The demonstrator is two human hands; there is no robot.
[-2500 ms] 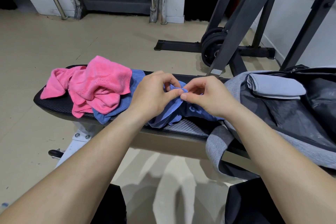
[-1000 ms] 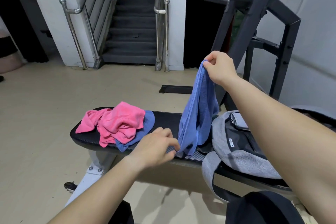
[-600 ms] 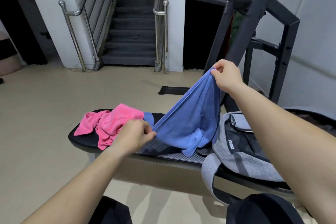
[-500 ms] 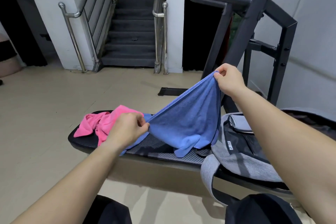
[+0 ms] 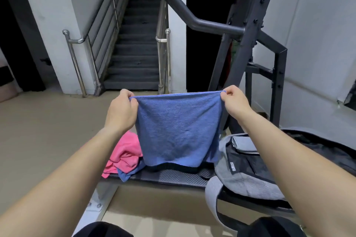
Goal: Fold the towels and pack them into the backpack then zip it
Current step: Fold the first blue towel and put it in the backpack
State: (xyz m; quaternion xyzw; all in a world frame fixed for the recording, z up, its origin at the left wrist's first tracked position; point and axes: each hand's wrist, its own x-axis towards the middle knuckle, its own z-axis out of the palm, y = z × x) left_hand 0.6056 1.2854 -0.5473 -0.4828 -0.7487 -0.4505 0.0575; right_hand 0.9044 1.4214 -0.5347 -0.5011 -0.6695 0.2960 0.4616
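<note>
At the centre of the frame a blue towel [image 5: 178,129] hung spread flat, stretched by its top edge between the person's two hands. The left hand [image 5: 121,111] had its grip pinched shut on the towel's upper left corner, thumb and fingers closed over the hem, and the right hand [image 5: 234,102] had its grip pinched on the upper right corner in the same way. The top hem ran nearly level between them, and the cloth fell straight down, its lower edge curling just above the black padded bench [image 5: 173,176] that crossed the lower middle of the frame. Left of the hanging towel, partly hidden behind it and behind the left forearm, a crumpled pink towel [image 5: 126,155] lay on the bench, with another blue towel [image 5: 129,172] poking out from under it at the bench's near edge. At the lower right of the frame an open grey backpack [image 5: 244,181] lay on the bench, its dark lining showing, and a folded grey towel [image 5: 243,144] sat in its mouth. One grey strap looped down over the bench's near side. Behind, in the upper part of the frame, stood a dark metal rack [image 5: 248,40] and a staircase [image 5: 134,50] with steel handrails.
</note>
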